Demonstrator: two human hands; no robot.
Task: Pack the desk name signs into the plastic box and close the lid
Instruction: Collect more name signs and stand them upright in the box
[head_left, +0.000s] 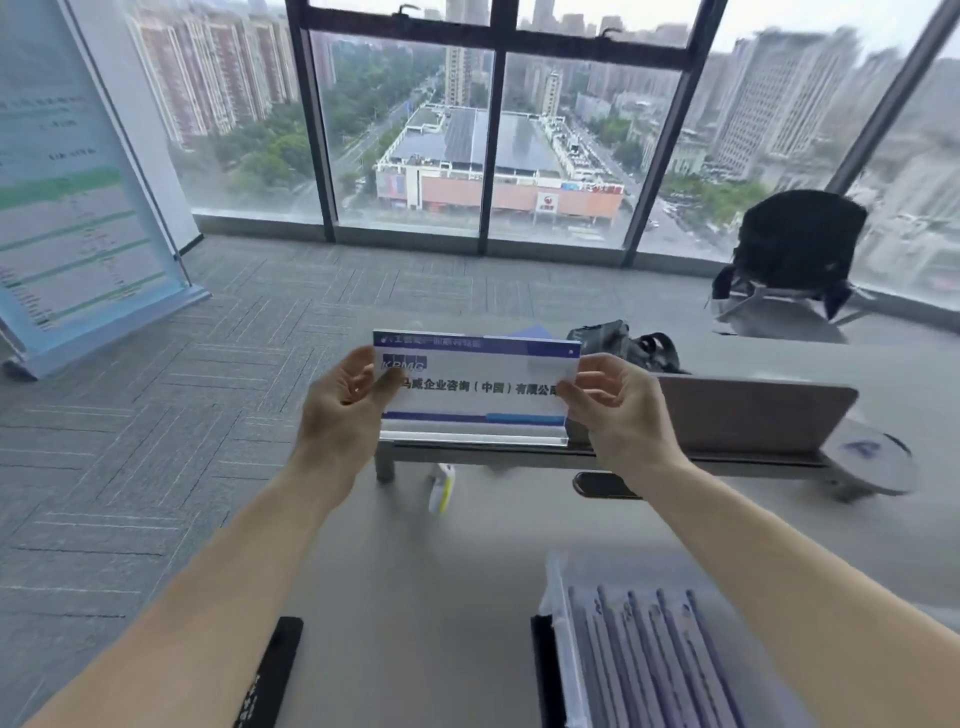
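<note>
My left hand (340, 400) and right hand (618, 410), fingers curled, pinch the 2 side edges of the clear acrylic blue-and-white name sign (475, 389) above the grey surface (415, 571); the clear plastic box (560, 623) sits at 5 o'clock.

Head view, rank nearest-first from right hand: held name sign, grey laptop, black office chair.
1. Clear acrylic name sign, gripped by right hand.
2. Grey laptop, just to its right.
3. Black office chair, far back right.
</note>
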